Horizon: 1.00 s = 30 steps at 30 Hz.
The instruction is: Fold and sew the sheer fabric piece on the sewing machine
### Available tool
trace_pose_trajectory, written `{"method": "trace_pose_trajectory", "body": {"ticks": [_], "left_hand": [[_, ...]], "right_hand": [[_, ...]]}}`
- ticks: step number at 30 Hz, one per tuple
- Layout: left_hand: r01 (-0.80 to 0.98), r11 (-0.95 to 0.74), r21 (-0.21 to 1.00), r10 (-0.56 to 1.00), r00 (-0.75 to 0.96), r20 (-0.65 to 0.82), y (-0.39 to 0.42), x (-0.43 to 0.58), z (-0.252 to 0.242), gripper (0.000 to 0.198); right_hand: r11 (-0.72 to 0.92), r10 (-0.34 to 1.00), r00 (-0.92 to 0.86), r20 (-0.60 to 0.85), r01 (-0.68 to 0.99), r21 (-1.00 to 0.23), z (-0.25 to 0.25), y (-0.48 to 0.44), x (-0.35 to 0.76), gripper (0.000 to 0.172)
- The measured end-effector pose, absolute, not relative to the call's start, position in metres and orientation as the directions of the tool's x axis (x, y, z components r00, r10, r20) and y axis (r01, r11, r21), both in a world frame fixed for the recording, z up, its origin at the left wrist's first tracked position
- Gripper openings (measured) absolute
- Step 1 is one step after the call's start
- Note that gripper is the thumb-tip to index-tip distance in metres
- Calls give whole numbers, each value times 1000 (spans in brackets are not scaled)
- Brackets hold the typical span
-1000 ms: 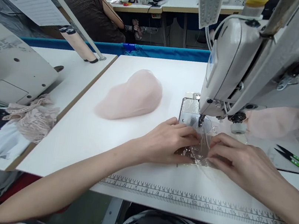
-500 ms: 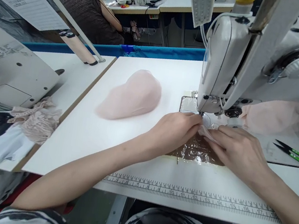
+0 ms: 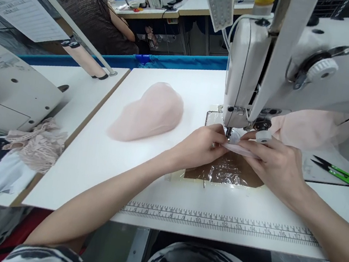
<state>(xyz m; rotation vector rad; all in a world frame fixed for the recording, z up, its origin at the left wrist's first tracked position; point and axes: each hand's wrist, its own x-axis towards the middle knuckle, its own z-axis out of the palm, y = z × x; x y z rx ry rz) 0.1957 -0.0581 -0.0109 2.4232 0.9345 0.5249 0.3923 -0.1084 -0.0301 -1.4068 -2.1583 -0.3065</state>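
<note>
A narrow strip of sheer pink fabric [image 3: 240,150] stretches between my hands, just in front of the sewing machine's needle and presser foot [image 3: 228,132]. My left hand [image 3: 203,146] pinches its left end beside the foot. On the right, my right hand [image 3: 273,163] grips the other part between thumb and fingers, below the machine head [image 3: 245,71]. Brown, tape-covered sheet [image 3: 226,169] lies under both hands. A folded pink sheer piece [image 3: 152,112] rests flat on the white table [image 3: 100,168], left of the machine.
Green thread snips [image 3: 343,174] and more pink fabric [image 3: 308,127] lie to the right. A printed ruler [image 3: 213,222] runs along the front edge. At the left are a bundle of pink cords [image 3: 39,146] and another machine [image 3: 10,89]. A person [image 3: 101,24] sits beyond the blue edge.
My hands have drawn slightly apart, and the strip between them now shows longer and straighter, clear of the foot. The whole view has shifted a little.
</note>
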Motion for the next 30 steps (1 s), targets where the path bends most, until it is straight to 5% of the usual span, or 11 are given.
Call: {"method": "trace_pose_trajectory", "body": {"ticks": [5, 8, 13, 18, 23, 30], "left_hand": [[446, -608, 656, 678, 723, 137, -61, 189, -13, 31], [421, -666, 615, 642, 744, 185, -65, 185, -22, 33], [411, -891, 194, 455, 798, 396, -82, 179, -38, 23], [430, -888, -167, 327, 842, 428, -98, 175, -33, 19], [460, -867, -192, 387, 864, 321, -102, 172, -34, 27], [493, -862, -115, 429, 832, 352, -96, 173, -37, 26]], "right_hand": [[482, 826, -351, 441, 846, -230, -31, -109, 392, 41], [517, 828, -415, 378, 826, -225, -31, -112, 392, 36], [641, 707, -577, 409, 767, -27, -28, -119, 391, 22], [690, 655, -630, 418, 724, 11, -25, -123, 389, 27], [691, 653, -637, 409, 722, 22, -25, -124, 389, 28], [682, 655, -624, 426, 731, 20, -26, -120, 388, 23]]}}
